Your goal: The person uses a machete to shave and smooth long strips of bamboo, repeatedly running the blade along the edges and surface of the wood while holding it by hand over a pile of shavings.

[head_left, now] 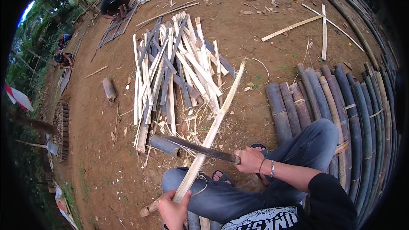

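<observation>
On the left side of my view, a crouching person (113,3) leans over a slatted panel (114,30), and nearer to me a short bamboo piece (109,89) lies on the brown soil. Next I see a loose heap of split strips (169,55), pale and dark, with a cut bamboo log (165,145) at its near edge. My left hand (174,211) is closed around the near end of a long pale strip (220,118), which slants up and away to the right past my knee. A curved knife (194,147) crosses over that strip; whether its edge touches, I cannot tell. My right hand (250,160) is wrapped tightly round its handle. Farther right, dark bamboo poles (358,115) lie side by side.
</observation>
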`<state>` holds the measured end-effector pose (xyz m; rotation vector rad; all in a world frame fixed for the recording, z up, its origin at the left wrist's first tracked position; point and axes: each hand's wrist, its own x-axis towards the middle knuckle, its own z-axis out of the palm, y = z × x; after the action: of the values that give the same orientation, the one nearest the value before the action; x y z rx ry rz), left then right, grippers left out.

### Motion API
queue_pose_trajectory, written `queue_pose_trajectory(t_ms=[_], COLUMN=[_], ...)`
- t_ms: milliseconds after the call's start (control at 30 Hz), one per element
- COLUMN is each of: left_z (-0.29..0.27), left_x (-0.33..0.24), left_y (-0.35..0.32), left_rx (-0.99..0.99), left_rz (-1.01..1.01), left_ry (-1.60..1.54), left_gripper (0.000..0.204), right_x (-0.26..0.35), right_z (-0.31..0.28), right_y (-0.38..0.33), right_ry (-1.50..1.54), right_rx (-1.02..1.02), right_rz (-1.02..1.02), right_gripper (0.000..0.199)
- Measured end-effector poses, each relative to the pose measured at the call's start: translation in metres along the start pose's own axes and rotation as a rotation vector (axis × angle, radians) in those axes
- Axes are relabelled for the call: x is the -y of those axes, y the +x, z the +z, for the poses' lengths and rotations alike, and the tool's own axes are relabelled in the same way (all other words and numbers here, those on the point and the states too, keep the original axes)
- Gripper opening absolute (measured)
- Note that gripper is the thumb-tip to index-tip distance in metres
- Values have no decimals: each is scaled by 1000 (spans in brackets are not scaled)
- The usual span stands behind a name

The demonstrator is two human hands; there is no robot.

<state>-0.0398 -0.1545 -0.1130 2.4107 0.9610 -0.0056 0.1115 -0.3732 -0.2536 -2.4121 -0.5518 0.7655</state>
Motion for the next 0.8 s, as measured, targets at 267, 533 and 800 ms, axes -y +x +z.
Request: queue_pose_trajectory(t_ms=[267,533,800], left_z=[-7,-15,-8], left_x=[-5,-6,6], left_y=[1,3,-1], left_rx=[-7,97,41], left_rz=[-34,18,110], left_ry=[29,117,140], left_gripper=[35,38,38], right_x=[-20,-74,-126], right_z=[0,13,-9], right_y=[13,49,76], right_ry=[66,146,116], right_rx=[30,-156,-169], right_rz=[-26,57,281], right_gripper=[23,19,20])
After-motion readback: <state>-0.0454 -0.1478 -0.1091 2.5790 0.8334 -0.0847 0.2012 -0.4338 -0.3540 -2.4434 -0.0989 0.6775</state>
